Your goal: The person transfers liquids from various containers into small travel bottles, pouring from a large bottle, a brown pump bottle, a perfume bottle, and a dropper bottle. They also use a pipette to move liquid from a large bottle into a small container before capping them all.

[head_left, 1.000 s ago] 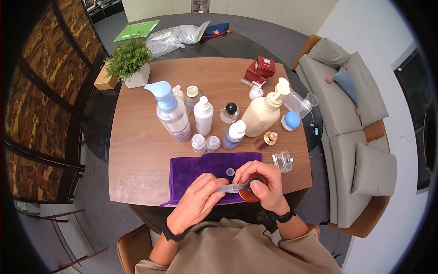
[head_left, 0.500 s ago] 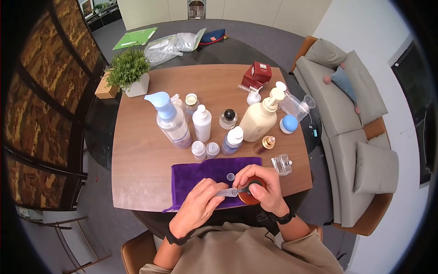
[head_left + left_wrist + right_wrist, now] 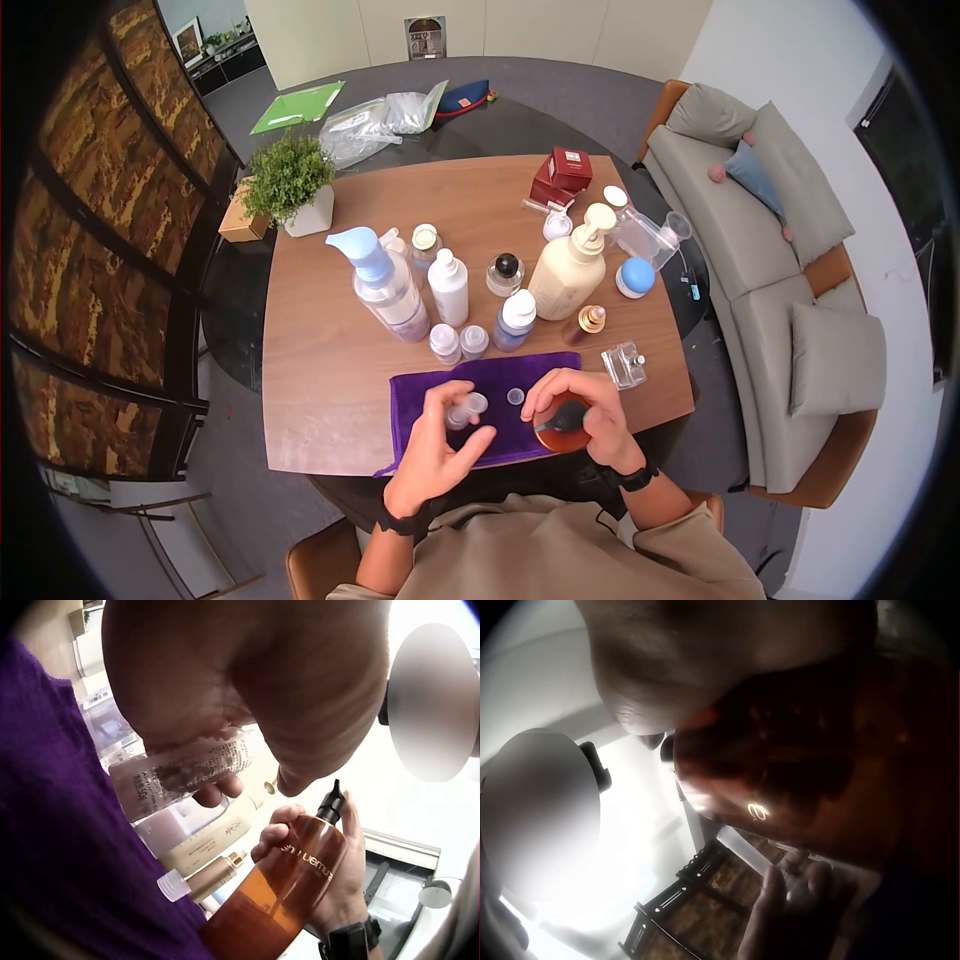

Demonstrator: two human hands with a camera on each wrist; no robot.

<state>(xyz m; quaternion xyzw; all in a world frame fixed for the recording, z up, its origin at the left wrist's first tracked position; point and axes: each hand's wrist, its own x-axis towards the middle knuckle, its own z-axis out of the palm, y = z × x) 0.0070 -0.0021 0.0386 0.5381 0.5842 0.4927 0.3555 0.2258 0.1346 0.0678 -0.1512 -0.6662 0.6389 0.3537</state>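
Observation:
My left hand (image 3: 440,445) holds a small clear bottle (image 3: 460,413) with its fingers curled round it, the thumb standing apart. Black print runs along this uncapped bottle's side (image 3: 187,774) in the left wrist view. To the right, my right hand (image 3: 592,410) grips an amber bottle (image 3: 277,889) around its upper part. A black pump top (image 3: 567,415) crowns this amber bottle, and liquid fills its lower portion. Both hands are over a purple cloth (image 3: 415,395). A small clear cap (image 3: 515,396) lies on the cloth between them.
Beyond the cloth stand two small bottles (image 3: 460,343), a blue-topped pump bottle (image 3: 388,295), a white bottle (image 3: 449,290), a cream pump bottle (image 3: 568,275) and a brown dropper bottle (image 3: 585,324). A clear pouch (image 3: 625,366) lies right of the cloth, and a potted plant (image 3: 290,180) stands at the far left.
The left hand has moved away from the black pump spout, leftward, and turned the small bottle from lying level to more upright. The right hand stays on the amber bottle.

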